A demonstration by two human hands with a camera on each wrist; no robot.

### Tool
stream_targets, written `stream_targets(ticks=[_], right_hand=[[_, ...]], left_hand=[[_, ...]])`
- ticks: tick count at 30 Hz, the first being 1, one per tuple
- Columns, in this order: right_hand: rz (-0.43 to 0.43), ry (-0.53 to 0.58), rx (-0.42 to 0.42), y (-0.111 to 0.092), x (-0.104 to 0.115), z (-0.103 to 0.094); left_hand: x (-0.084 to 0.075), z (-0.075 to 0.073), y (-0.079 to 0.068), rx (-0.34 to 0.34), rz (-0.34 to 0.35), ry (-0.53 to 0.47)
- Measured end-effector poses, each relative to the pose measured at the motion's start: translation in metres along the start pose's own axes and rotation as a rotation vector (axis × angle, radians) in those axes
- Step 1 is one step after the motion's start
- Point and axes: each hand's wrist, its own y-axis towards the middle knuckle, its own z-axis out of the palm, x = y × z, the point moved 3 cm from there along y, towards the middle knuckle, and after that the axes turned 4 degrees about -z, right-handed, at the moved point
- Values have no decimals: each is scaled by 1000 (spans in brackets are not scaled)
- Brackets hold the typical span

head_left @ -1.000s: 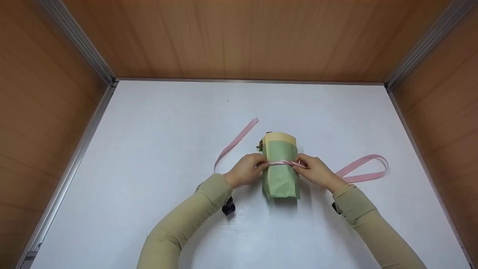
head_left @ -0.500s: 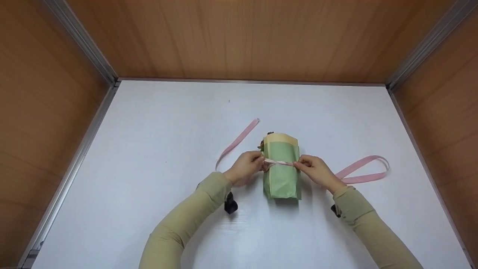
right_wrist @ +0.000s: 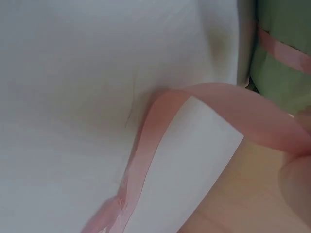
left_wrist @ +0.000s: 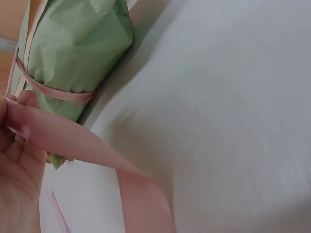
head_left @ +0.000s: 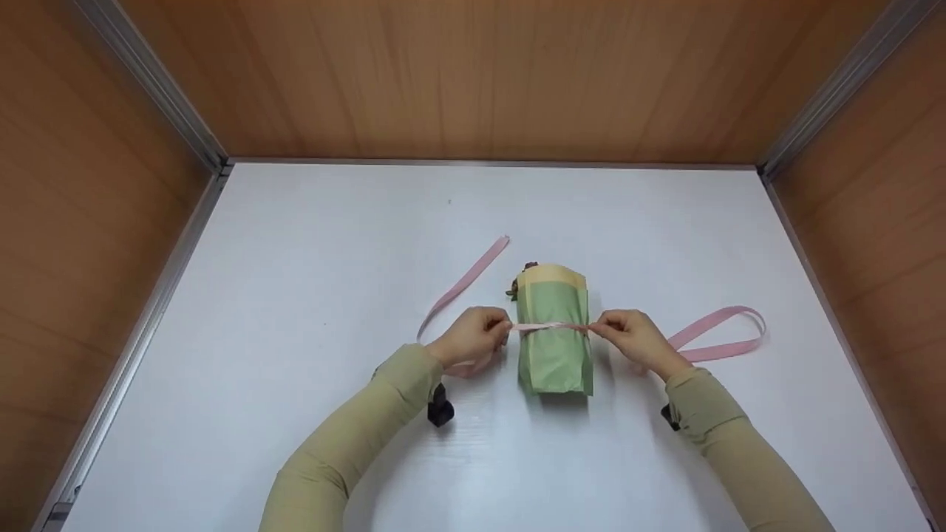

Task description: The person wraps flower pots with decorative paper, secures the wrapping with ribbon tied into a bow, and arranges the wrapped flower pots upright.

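Note:
A bouquet wrapped in green and yellow paper [head_left: 554, 362] lies on the white table. Dark reddish flower heads [head_left: 531, 265] peek out at its far left edge. Around its middle runs a pink ribbon [head_left: 550, 326], crossed on top and stretched between both hands. My left hand [head_left: 473, 336] pinches one side of the ribbon, just left of the paper. On the other side my right hand [head_left: 634, 340] pinches the ribbon at the wrap's right edge. The left wrist view has the ribbon band [left_wrist: 63, 94] circling the paper and a green tip [left_wrist: 56, 160] below.
One loose ribbon tail [head_left: 469, 277] lies on the table [head_left: 332, 244] to the left, its end pointing away. To the right, the other tail [head_left: 728, 350] forms a loop. Wooden panels [head_left: 488, 81] with metal edging enclose the table at the back and sides.
Both hands have moved apart, the left hand further left, drawing the crossed ribbon out straight over the wrap. The bouquet has stayed nearly in place.

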Motion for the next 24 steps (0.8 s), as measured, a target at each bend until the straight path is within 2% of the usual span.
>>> stream_targets(ticks=[3,6,9,12,15,18,22,24], right_hand=[[5,1,12,-1,5,-2],[12,1,29,-1,4,-1],[12,-6,48,2,-2,1],[18,-13,61,2,-3,0],[44,-14,72,1,-5,-1],[50,-8,86,0,-4,0],[45,-21,90,0,0,1],[49,-36,79,-1,2,0]], left_hand=[[-1,-2,-1,6,17,51],[1,-2,-1,6,22,46],[5,3,0,-1,2,-26],[6,11,3,-8,-30,-181],[4,19,8,-23,-32,-303],[1,23,12,-84,-22,-278],[-1,21,14,-190,-24,-157],[0,20,15,-210,-23,-152]])
